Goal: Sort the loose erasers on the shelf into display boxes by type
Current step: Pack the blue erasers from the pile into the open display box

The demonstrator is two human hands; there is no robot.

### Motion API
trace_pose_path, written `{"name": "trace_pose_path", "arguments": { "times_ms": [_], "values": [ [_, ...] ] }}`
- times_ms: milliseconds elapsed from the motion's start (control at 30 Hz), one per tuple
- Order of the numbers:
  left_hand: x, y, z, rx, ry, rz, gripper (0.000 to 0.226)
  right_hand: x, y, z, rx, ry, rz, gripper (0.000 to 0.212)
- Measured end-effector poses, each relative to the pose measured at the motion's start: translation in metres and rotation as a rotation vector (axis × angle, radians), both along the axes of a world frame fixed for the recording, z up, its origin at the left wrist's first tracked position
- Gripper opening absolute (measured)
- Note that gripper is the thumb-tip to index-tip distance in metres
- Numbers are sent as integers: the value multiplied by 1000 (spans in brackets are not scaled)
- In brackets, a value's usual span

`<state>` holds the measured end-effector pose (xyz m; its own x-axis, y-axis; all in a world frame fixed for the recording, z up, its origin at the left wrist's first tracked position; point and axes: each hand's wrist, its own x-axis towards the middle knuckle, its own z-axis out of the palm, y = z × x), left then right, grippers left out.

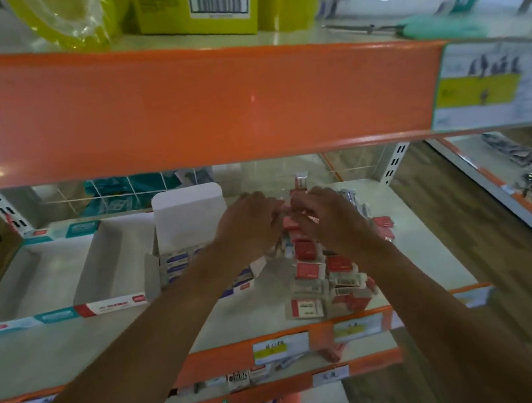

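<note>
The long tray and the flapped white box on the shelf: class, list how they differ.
The long tray shows bare compartments; the white box holds blue-labelled erasers. The tray is low, wide and printed teal and red; the box is narrower, plain white, with a flap standing up. Both stand open-topped on the same shelf.

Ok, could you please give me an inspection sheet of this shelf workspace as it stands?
Surface: pale shelf, orange front edge.
Job's things: red eraser packets piled at right; open white box holding blue-labelled erasers; display tray at left, empty.
Clutter: silvery wrapped items behind the pile, unidentifiable.
Grippers: left hand and right hand together over the pile, fingers curled on red packets.
Cables: nothing seen.
Surroundings: upper shelf with yellow box; wooden floor.
</note>
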<state>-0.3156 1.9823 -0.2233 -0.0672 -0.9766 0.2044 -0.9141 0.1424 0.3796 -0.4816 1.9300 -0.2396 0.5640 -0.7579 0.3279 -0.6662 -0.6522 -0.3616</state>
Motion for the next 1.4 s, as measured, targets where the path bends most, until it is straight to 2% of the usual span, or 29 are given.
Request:
{"name": "trace_pose_path", "arguments": {
  "times_ms": [400,567,767,967,1067,1200,1400],
  "values": [
    [-76,-47,-1,-51,-18,-111,22,-89,-23,-13,53,-45,-358,12],
    [-95,-63,-6,-49,-50,-136,24,-103,-36,-18,215,-8,-451,23],
    [-109,-77,-9,-26,-82,-137,11,-101,-49,-21,306,1,-430,22],
    [-124,-88,-10,98,-181,-223,43,-107,-65,-21,322,-3,-395,20],
    [-124,-91,-13,170,-195,-246,41,-109,-76,-24,324,13,-357,28],
    [-124,-92,-17,169,-257,-267,34,-108,-85,-28,341,114,-255,40],
    [-121,-89,-15,167,-263,-290,27,-104,-94,-22,337,221,-215,32]
  ]
}}
